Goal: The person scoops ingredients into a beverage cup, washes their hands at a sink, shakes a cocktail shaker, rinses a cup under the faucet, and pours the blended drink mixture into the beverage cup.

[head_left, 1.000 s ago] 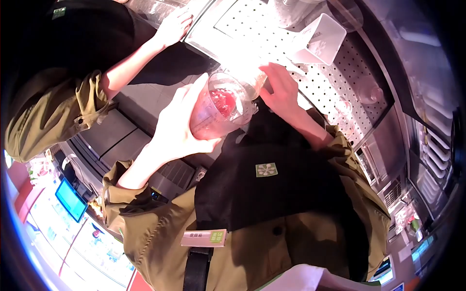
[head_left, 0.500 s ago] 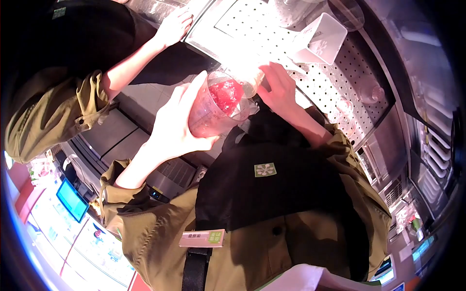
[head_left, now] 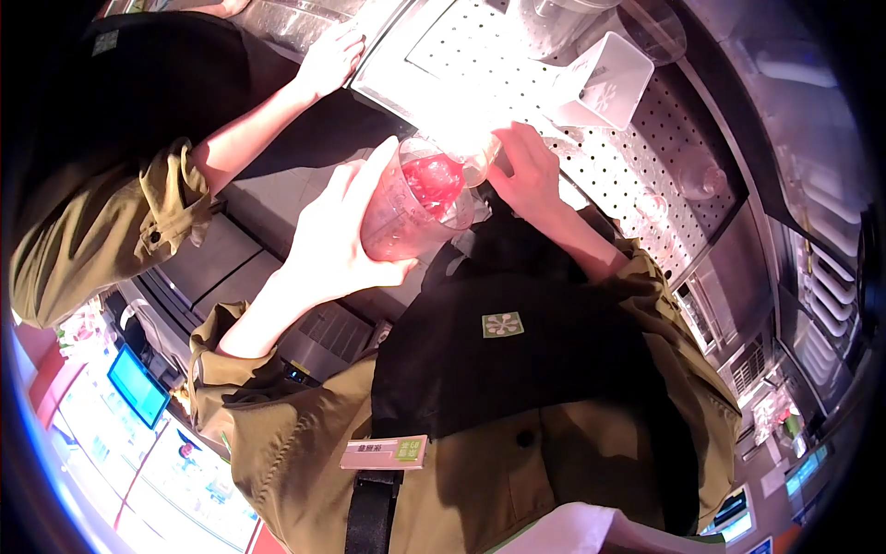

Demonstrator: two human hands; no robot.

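My left hand (head_left: 337, 226) is wrapped around a large clear plastic cup (head_left: 392, 222). The cup is tilted, its mouth towards the right, and a glossy red mass (head_left: 434, 183) shows inside. At the cup's rim, my right hand (head_left: 528, 171) has its fingers curled around a small clear cup (head_left: 475, 164), whose mouth meets or overlaps the large one. Glare washes out much of the small cup, so I cannot tell what is in it.
A perforated metal drain counter (head_left: 628, 166) lies beyond my hands, with a clear square container (head_left: 609, 83) and glassy vessels (head_left: 701, 175) on it. To the left, a co-worker's hand (head_left: 332, 60) rests by the counter edge. A lit screen (head_left: 138, 386) stands lower left.
The red mass in the large cup has shifted and looks lower and smoother. Both hands keep nearly the same place, and the co-worker's arm has barely moved.
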